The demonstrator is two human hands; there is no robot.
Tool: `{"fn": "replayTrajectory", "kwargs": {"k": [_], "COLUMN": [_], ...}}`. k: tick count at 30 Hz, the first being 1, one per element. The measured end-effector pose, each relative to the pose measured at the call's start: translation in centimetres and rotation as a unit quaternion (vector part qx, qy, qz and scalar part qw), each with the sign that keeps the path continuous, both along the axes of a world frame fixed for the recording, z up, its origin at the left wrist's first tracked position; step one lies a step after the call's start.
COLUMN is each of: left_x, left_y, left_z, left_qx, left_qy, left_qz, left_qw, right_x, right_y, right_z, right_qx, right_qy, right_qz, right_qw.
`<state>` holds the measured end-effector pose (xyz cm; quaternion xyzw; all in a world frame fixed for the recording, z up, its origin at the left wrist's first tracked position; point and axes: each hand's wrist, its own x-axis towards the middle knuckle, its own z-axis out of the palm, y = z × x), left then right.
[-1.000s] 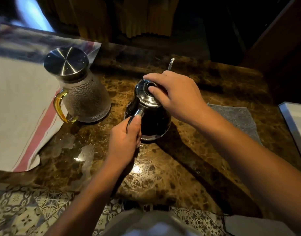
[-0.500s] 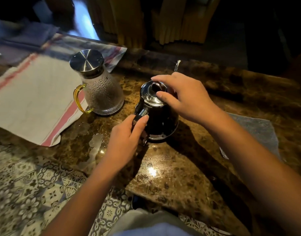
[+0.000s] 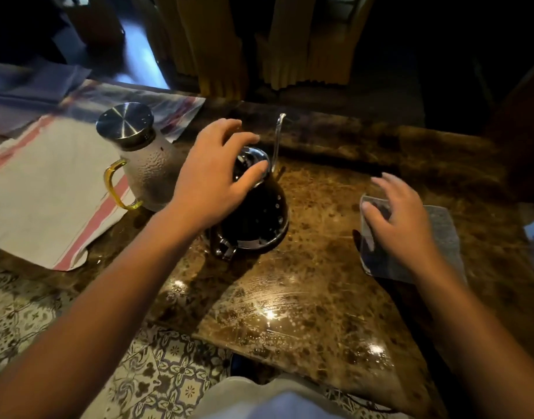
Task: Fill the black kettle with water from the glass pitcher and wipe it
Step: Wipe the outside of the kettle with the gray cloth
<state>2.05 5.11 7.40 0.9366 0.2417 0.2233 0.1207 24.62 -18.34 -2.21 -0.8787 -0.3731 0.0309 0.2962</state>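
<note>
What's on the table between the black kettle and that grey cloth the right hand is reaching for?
Nothing: in the head view, only bare brown marble table lies between the kettle and the grey cloth under the right hand.

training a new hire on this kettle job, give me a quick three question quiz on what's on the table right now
1. True or false: the pitcher has its lid on.
2. Which hand is on top of the kettle? A) left B) right
3. What lies under the right hand?

Key
1. True: a metal lid caps it.
2. A: the left hand curls over the kettle lid.
3. A grey cloth on the table; whether the fingers touch it is unclear.
</note>
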Motion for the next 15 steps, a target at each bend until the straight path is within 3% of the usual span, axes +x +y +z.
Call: {"fn": "replayTrajectory", "kwargs": {"k": [5, 15], "left_x": [1.5, 1.4], "left_y": [0.7, 1.0], "left_z": [-1.0, -0.7], "left_qx": [-0.024, -0.055], "left_qy": [0.054, 0.073], "left_qz": [-0.034, -0.054], "left_qw": [0.998, 0.994], "right_x": [0.5, -1.3], "right_y": [-3.9, -3.0], "right_z": [-3.9, -7.0], "right_qx": [-0.145, -0.228], "right_qy": [-0.020, -0.064], "right_qz": [-0.067, -0.071], "right_qw": [0.987, 0.969]}}
